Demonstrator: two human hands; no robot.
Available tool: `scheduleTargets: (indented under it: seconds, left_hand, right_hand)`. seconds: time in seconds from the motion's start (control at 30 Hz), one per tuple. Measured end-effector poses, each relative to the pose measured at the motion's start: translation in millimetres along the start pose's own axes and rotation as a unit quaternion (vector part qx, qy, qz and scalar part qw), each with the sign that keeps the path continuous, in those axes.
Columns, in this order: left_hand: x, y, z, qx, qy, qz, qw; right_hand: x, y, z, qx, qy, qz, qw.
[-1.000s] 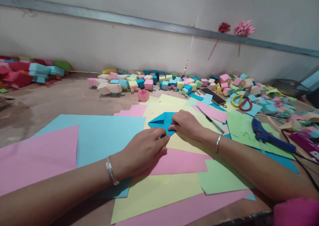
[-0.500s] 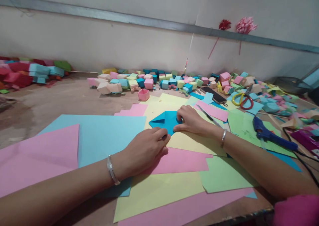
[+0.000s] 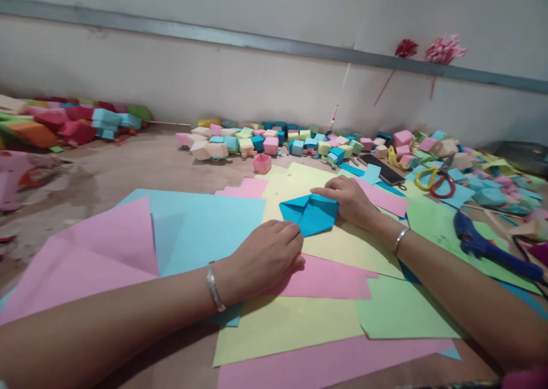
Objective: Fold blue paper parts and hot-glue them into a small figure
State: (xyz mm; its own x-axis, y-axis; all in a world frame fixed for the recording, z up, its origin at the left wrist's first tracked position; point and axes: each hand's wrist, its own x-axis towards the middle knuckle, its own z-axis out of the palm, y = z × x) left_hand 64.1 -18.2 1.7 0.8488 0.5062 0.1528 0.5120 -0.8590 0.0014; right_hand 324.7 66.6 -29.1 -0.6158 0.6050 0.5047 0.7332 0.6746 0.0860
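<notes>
A folded piece of blue paper (image 3: 319,217) lies on the yellow sheet (image 3: 355,249), a raised flap along its top edge. My left hand (image 3: 269,257) is closed, its fingertips pressed together at the paper's lower left edge. From the right side, my right hand (image 3: 349,200) grips the paper's edge, index finger reaching over the top corner; its thumb is mostly hidden. Under and around both hands lie a pink sheet (image 3: 325,277), a light green sheet (image 3: 406,309) and a light blue sheet (image 3: 209,223).
Many small coloured paper boxes line the wall, with an open pink box (image 3: 262,163) nearer. Right of my hands are a phone (image 3: 383,170), scissors (image 3: 434,182) and a blue glue gun (image 3: 492,249). A pink glue gun (image 3: 12,175) is at far left.
The view has swung left, so the scene sits further right. My right hand has shifted to the blue paper's right edge, uncovering more of it. The left fingers stay near its lower left edge.
</notes>
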Motion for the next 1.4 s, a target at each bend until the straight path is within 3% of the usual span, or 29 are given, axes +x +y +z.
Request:
scheduleTargets:
  seconds: [0.17,0.27,0.5,0.63,0.83,1.07,1.23,1.4]
  left_hand:
    - [-2,1,2.0,0.025,0.036,0.016,0.999]
    - [-3,-1,5.5,0.043,0.058,0.000,0.997]
    - [-5,-3,6.9,0.040,0.086,-0.050,0.994]
    - [-6,1,4.0,0.075,0.100,-0.041,0.991]
    - [-7,4,4.9,0.052,0.000,-0.069,0.996]
    - [-6,3,0.6,0.061,0.007,-0.127,0.990]
    - [-5,5,-0.4,0.077,-0.024,-0.116,0.990]
    - [-5,4,0.2,0.091,-0.018,-0.116,0.989]
  right_hand:
    - [-1,3,-7,0.031,0.111,-0.116,0.987]
    - [-2,0,-14,0.023,0.135,-0.146,0.980]
    - [-4,-21,-28,-0.033,0.021,-0.234,0.971]
    - [-2,-33,-31,-0.034,-0.003,-0.229,0.973]
    - [-1,-42,-32,0.029,-0.014,-0.228,0.973]
    - [-6,-44,-37,0.045,0.003,-0.219,0.975]
    - [-2,-43,-35,0.073,-0.030,-0.211,0.974]
    - [1,-35,-23,0.167,-0.008,-0.171,0.971]
